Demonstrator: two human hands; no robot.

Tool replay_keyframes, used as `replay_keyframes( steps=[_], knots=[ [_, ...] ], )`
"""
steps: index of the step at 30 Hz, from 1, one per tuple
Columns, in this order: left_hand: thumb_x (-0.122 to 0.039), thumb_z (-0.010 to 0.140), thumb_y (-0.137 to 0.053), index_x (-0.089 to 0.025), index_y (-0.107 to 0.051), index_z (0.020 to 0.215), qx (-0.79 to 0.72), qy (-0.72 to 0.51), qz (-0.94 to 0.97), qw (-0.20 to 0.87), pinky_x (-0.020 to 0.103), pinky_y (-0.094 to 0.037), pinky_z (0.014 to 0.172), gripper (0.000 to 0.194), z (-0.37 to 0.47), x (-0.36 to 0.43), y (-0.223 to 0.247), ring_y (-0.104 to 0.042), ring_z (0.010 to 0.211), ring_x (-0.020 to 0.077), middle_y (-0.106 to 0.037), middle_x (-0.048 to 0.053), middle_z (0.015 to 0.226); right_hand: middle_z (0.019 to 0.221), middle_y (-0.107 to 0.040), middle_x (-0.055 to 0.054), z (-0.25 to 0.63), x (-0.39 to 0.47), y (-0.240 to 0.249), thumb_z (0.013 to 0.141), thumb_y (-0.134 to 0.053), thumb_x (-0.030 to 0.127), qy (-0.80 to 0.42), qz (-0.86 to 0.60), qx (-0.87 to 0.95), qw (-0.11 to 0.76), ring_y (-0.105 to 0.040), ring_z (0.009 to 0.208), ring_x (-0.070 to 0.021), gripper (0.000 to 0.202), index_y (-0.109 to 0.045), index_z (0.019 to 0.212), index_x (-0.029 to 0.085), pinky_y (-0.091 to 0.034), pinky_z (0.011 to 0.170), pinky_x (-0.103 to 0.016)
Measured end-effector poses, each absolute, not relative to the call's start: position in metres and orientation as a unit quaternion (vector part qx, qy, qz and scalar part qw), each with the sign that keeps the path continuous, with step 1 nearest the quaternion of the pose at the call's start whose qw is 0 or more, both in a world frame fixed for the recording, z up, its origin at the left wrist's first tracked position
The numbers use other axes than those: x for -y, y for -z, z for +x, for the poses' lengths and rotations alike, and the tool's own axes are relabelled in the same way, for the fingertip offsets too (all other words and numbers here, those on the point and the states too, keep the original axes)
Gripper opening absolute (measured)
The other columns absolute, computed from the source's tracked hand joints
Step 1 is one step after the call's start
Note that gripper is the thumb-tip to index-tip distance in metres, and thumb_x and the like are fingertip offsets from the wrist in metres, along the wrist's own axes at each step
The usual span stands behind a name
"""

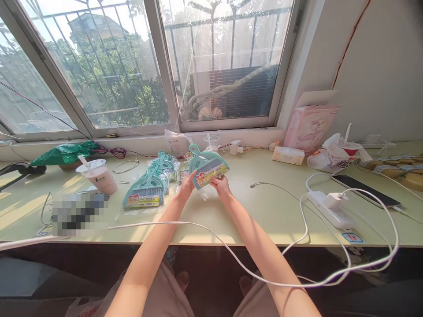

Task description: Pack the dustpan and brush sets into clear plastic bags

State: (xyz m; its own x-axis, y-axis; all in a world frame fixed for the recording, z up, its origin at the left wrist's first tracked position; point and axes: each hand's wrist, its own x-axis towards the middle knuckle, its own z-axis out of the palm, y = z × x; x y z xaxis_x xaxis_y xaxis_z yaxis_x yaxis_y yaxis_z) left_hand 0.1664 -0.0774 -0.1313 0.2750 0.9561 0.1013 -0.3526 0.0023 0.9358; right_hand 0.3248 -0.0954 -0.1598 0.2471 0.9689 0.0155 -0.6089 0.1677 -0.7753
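Dustpan set (207,166), a small teal pan with a brush tucked in and a printed label across its near edge, is being held up just above the desk (264,211), in the middle of the scene and tilted a little to the left. To handle it well, I judge the grip should be staying on the two near corners so the label and brush are showing clearly, and the thin wrapper is not being crushed or slipping. Left hand (187,187) is closing on the near left corner, fingers pinching the edge. Right hand (220,185) is pinching the near right corner in the same way, thumb on top; both hands are clamped on the set, not spread open.

Just to the left, more packed sets (145,191) are lying in an overlapping pile on the desk. Farther left a lidded cup (97,175) with a straw is standing. A white cable (198,226) is trailing across the near edge, under both forearms, running right to a power strip (330,209). A phone (365,190) is lying beyond it, and a pink box (309,125) is leaning by the window at the far right
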Motion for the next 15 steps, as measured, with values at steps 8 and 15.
replay_keyframes(
  steps=[8,15],
  knots=[
    [-0.032,0.08,-0.086,-0.025,-0.07,0.111,-0.266,-0.564,0.451,0.639,0.042,-0.052,0.103,0.035,0.172,0.085,0.134,-0.067,0.121,0.0309,-0.078,0.005,0.117,0.102,-0.079,-0.007,0.324,0.096,0.16,0.062,-0.092,0.03,-0.553,-0.333,0.308,0.699,-0.074,0.114,-0.0313,0.044,-0.063,0.095,0.022,-0.06,0.106,-0.052],
    [-0.032,0.082,-0.083,-0.02,-0.072,0.115,-0.279,-0.526,0.48,0.644,0.045,-0.049,0.105,0.037,0.168,0.093,0.123,-0.065,0.126,0.0347,-0.077,0.01,0.118,0.111,-0.078,-0.008,0.325,0.104,0.149,0.06,-0.091,0.034,-0.531,-0.357,0.333,0.692,-0.072,0.113,-0.0317,0.051,-0.064,0.1,0.022,-0.062,0.099,-0.049]
  ],
)
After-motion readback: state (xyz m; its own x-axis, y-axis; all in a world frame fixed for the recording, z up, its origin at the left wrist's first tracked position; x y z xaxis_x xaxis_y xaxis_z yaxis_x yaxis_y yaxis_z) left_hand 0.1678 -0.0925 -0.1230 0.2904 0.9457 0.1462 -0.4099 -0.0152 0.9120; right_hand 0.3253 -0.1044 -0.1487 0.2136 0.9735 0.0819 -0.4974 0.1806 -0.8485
